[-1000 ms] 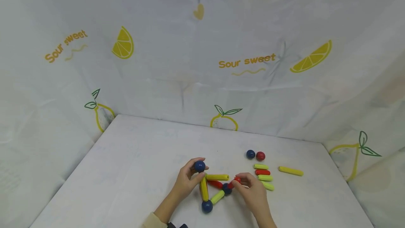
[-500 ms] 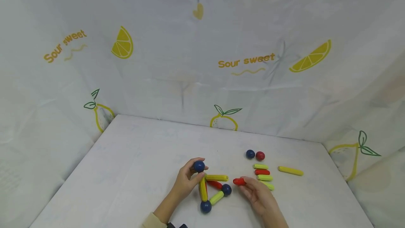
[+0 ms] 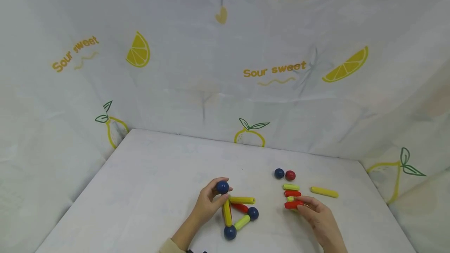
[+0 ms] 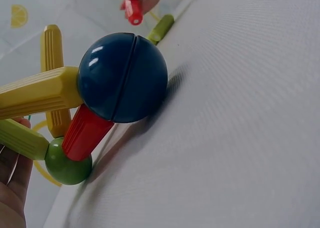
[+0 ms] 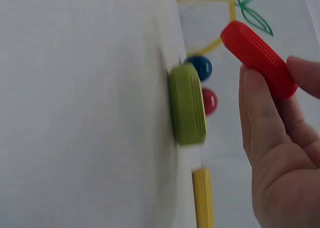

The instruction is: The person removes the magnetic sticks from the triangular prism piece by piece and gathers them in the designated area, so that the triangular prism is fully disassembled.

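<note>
My left hand [image 3: 206,202] grips the upper part of a ball-and-rod frame, its fingers around the top blue ball [image 3: 222,187]. Yellow rods [image 3: 242,200], a light green rod [image 3: 242,222] and a red rod [image 3: 240,207] join to more blue balls [image 3: 230,232]. In the left wrist view a green ball [image 4: 67,164] also belongs to the frame. Off to the right, my right hand [image 3: 321,220] pinches a short red rod [image 5: 260,60] between thumb and fingers, apart from the frame. It is held close to the row of loose rods.
Loose rods lie at right: light green [image 3: 291,187], red [image 3: 292,193], and another light green one partly hidden by the right hand. A longer yellow rod [image 3: 324,192] lies beyond. A blue ball [image 3: 279,173] and a red ball [image 3: 290,175] sit behind. Printed cloth [image 3: 197,69] hangs behind the white table.
My right hand has pulled the red rod away from the frame's blue ball and carried it right, to the loose rods. My left hand stays in place on the frame.
</note>
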Motion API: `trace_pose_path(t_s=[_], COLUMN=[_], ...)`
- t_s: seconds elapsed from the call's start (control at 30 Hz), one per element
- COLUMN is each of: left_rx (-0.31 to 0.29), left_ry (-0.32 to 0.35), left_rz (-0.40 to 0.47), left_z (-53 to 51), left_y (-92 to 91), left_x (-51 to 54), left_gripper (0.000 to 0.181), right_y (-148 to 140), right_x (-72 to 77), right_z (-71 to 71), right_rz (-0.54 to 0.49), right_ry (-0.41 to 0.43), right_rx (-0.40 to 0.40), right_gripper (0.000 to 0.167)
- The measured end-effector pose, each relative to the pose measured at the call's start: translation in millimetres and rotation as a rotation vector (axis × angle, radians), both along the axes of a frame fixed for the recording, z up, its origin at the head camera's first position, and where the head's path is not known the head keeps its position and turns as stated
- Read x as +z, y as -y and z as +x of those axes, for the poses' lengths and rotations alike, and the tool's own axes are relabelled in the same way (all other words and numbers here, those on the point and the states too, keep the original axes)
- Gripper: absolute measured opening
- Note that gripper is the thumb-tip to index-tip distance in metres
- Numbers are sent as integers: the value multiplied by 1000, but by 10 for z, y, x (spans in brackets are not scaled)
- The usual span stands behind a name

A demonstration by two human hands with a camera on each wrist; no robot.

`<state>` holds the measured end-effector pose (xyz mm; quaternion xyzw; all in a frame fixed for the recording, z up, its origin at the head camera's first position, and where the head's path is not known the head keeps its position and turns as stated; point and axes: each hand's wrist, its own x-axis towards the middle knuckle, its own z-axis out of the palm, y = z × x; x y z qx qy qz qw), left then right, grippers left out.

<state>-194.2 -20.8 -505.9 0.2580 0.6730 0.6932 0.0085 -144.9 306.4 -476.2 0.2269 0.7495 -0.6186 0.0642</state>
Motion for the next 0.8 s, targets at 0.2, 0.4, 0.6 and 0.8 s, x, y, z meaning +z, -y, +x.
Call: trace_pose_path(t_s=[0.2, 0.4, 0.6, 0.8], left_rx=[-12, -12, -5, 7], left_ry=[2, -25, -34, -51], left_rz=[2, 18, 22, 21], left_z=[65, 49, -24, -50], left_y=[11, 8, -9, -21], left_x=[142, 120, -53, -132], left_gripper=[39, 39, 41, 40], right_y=[-343, -376, -372, -346], right_x=[-87, -186, -241, -290], right_z=[142, 132, 114, 78], right_rz=[95, 132, 240, 399], right_ry=[22, 23, 30, 42], right_rx=[60, 74, 81, 88], right_gripper=[45, 43, 48, 45])
